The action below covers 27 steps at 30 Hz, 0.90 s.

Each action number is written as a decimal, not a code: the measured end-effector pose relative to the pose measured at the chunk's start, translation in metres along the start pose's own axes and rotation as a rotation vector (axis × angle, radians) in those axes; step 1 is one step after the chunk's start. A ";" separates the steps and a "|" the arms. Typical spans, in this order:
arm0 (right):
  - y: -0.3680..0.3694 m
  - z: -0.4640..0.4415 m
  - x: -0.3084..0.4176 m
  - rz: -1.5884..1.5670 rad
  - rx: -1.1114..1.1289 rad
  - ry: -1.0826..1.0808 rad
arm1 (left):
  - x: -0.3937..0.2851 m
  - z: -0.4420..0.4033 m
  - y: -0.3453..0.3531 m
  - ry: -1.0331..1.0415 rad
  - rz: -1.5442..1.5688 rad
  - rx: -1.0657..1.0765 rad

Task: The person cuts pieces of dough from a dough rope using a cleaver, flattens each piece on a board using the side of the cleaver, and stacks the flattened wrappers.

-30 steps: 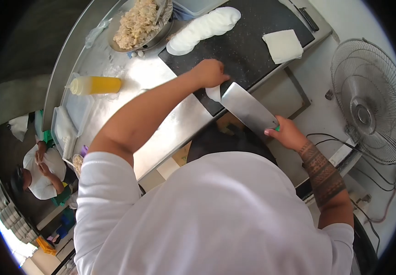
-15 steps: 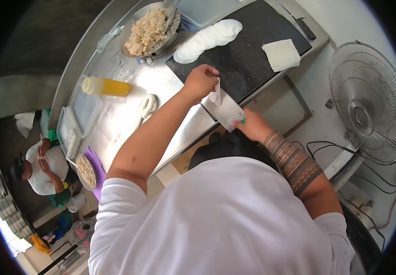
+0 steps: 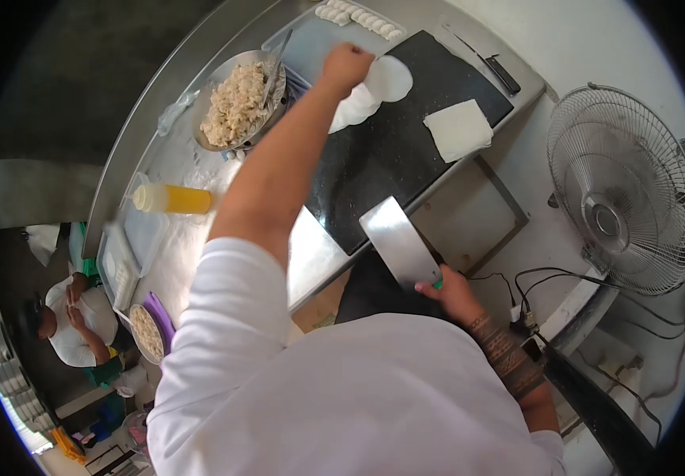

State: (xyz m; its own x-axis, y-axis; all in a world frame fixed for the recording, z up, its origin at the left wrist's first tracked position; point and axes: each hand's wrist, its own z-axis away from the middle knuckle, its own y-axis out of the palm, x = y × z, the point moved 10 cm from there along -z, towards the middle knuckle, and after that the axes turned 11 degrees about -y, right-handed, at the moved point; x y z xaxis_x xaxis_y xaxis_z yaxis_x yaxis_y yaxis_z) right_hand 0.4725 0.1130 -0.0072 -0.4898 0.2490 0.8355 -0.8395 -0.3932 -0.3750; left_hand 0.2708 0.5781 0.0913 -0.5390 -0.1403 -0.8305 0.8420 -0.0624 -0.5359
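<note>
Over the far end of the black board (image 3: 390, 159), my left hand (image 3: 347, 67) is closed, knuckles up, beside an overlapping row of round white dough wrappers (image 3: 390, 79). What its fingers hold, if anything, is hidden. Low at the board's near edge, my right hand (image 3: 453, 295) grips a cleaver (image 3: 396, 239) by its green handle, the broad blade pointing up and left. A folded white cloth (image 3: 459, 131) lies at the board's right side. Left of my forearm stands a metal bowl of chunky pale filling (image 3: 235, 105) with a utensil in it.
A squeeze bottle of yellow liquid (image 3: 174, 198) lies on the steel table. At the back, a tray (image 3: 311, 44) carries shaped dumplings (image 3: 358, 17). A knife (image 3: 501, 73) rests beyond the board. A fan (image 3: 606, 214) stands right. At far left sits another person (image 3: 81, 317).
My left hand has moved from beside the cleaver, where a thin white piece hung from its fingers, up to the wrapper row. My right hand has lowered slightly with the cleaver.
</note>
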 end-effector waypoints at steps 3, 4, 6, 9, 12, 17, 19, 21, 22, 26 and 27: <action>-0.004 0.006 0.000 0.017 0.022 0.021 | 0.044 0.020 -0.004 0.017 -0.116 -0.316; -0.005 0.006 -0.001 0.010 0.016 0.013 | 0.049 0.039 -0.007 0.070 0.015 -0.368; -0.008 0.003 -0.003 0.000 0.008 -0.005 | 0.062 0.083 -0.021 0.176 0.276 -0.478; -0.003 -0.010 0.001 0.021 0.080 -0.047 | 0.088 0.186 -0.048 0.131 0.184 -0.466; 0.008 -0.031 0.018 0.040 0.115 -0.154 | 0.149 0.291 -0.094 0.033 0.156 -0.525; 0.051 -0.067 0.074 -0.061 0.225 -0.314 | 0.254 0.446 -0.169 -0.256 -0.295 -0.836; 0.076 -0.083 0.103 0.057 0.293 -0.381 | 0.275 0.478 -0.175 -0.374 -0.295 -0.902; 0.099 -0.095 0.137 0.248 0.267 -0.620 | 0.294 0.488 -0.173 -0.479 -0.214 -0.944; 0.114 -0.096 0.154 0.343 0.309 -0.658 | 0.302 0.490 -0.171 -0.510 -0.104 -0.953; 0.167 -0.093 0.224 0.711 0.422 -0.817 | 0.308 0.476 -0.170 -0.472 -0.059 -0.837; 0.178 -0.094 0.236 0.768 0.443 -0.838 | 0.301 0.474 -0.175 -0.384 -0.062 -0.877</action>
State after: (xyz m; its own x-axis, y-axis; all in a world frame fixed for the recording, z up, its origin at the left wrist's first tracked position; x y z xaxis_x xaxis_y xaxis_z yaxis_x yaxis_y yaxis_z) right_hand 0.1854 0.1850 0.0849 -0.3825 -0.7648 0.5183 -0.1655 -0.4952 -0.8529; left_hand -0.0278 0.0783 0.0072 -0.4064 -0.4854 -0.7741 0.4114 0.6594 -0.6293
